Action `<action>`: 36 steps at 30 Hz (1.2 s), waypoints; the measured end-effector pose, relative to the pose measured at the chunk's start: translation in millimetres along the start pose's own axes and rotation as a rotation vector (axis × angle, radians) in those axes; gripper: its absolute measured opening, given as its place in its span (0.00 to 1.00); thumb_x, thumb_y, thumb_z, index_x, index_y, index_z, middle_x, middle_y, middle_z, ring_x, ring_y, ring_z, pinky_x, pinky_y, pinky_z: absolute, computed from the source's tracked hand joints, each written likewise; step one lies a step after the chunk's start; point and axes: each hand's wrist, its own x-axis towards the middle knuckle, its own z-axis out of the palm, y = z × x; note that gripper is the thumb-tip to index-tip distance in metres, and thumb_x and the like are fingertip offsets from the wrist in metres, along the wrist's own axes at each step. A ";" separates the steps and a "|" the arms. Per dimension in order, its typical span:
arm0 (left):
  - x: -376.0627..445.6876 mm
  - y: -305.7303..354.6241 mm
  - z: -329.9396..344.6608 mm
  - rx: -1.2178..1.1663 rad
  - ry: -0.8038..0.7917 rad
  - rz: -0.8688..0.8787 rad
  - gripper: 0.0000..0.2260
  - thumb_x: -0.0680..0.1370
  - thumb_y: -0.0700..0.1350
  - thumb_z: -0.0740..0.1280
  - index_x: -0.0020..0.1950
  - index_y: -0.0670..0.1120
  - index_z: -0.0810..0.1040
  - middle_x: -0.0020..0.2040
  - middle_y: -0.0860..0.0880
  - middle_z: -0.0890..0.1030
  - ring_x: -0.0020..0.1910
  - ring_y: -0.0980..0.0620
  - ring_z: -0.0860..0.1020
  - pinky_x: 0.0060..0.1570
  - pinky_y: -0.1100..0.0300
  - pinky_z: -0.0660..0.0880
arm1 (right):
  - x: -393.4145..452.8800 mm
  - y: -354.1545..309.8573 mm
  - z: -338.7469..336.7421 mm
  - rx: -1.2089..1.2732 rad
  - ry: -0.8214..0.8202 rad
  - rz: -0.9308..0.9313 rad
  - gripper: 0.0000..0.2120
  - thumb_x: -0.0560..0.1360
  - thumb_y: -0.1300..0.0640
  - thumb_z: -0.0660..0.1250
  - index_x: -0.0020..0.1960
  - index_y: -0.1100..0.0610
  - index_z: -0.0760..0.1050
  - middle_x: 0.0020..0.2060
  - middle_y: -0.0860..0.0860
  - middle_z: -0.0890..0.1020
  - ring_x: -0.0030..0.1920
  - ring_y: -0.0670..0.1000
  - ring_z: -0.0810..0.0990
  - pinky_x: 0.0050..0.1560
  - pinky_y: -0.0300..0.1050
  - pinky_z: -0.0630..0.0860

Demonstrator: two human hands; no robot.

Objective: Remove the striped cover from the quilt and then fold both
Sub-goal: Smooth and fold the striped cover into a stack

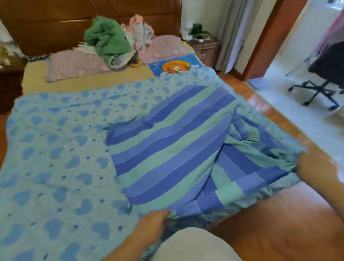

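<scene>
Both hands pinch the striped cover (168, 150) lying on the heart-print quilt (56, 155): left grip (153, 222) at its near edge, right grip (308, 163) at its bunched corner.

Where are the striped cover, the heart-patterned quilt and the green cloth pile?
striped cover (168, 150), head view, on a flat blue stripe near its middle
heart-patterned quilt (56, 155), head view, on its spread left half
green cloth pile (108, 38), head view, on its crumpled top
</scene>
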 end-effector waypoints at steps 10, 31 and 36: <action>37.0 39.5 -17.7 -0.448 0.641 -0.415 0.04 0.80 0.44 0.65 0.54 0.51 0.77 0.44 0.48 0.81 0.46 0.41 0.80 0.43 0.52 0.74 | -44.4 21.1 76.9 -0.140 -0.607 -0.743 0.30 0.61 0.24 0.63 0.46 0.48 0.67 0.36 0.46 0.74 0.37 0.50 0.70 0.41 0.50 0.68; 8.4 128.0 -54.4 -0.481 0.017 0.031 0.18 0.79 0.53 0.69 0.36 0.43 0.73 0.29 0.53 0.67 0.30 0.57 0.66 0.33 0.62 0.66 | 80.5 18.2 -56.0 1.424 0.506 0.326 0.07 0.77 0.53 0.57 0.41 0.50 0.69 0.37 0.45 0.72 0.42 0.50 0.72 0.42 0.43 0.69; 14.2 149.4 -100.8 -0.544 0.006 0.233 0.10 0.78 0.51 0.71 0.40 0.48 0.82 0.31 0.54 0.74 0.30 0.59 0.68 0.33 0.65 0.67 | -1.6 -79.6 -89.5 1.019 -0.381 -0.756 0.27 0.72 0.38 0.70 0.70 0.36 0.68 0.62 0.36 0.77 0.56 0.35 0.77 0.54 0.35 0.74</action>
